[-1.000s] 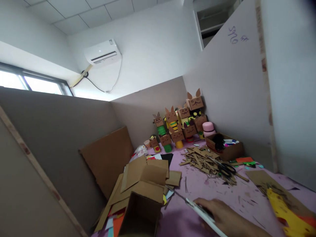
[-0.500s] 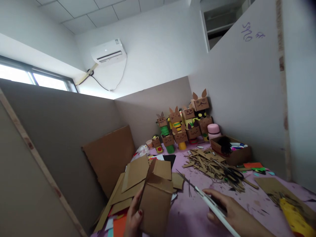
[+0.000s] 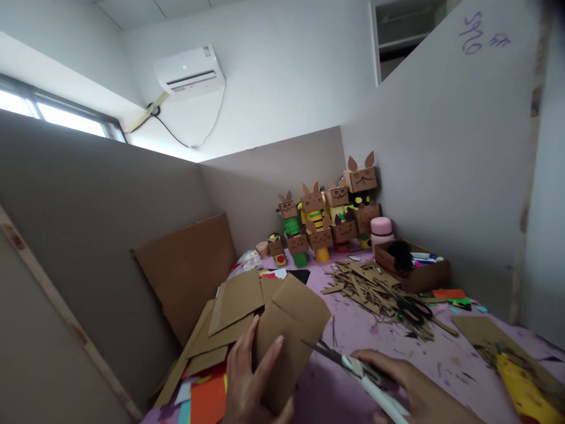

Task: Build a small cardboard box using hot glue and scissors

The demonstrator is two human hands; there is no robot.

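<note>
A folded piece of brown cardboard (image 3: 293, 330) is tilted up at the bottom centre, and my left hand (image 3: 251, 377) grips its lower left side, fingers spread over its face. White-handled scissors (image 3: 368, 386) are in my right hand (image 3: 408, 380), their dark blades slightly apart and pointing left. The blade tips are by the cardboard's right edge; whether they touch it I cannot tell. Behind my left hand lie stacked flat cardboard pieces (image 3: 238, 300), with orange paper (image 3: 207, 400) below them.
Cardboard strips (image 3: 359, 285) and black-handled scissors (image 3: 415, 309) lie right of centre. Several cardboard-headed animal figures (image 3: 320, 235) stand at the back, beside a pink flask (image 3: 381, 229) and an open box (image 3: 424, 274). A yellow bottle (image 3: 525, 388) lies at the right; a large cardboard sheet (image 3: 189, 271) leans left.
The cardboard has been turned and raised, its top now leaning right. My left fingers have spread across its face. The scissors have shifted a little left and lower, with blades nearer the cardboard.
</note>
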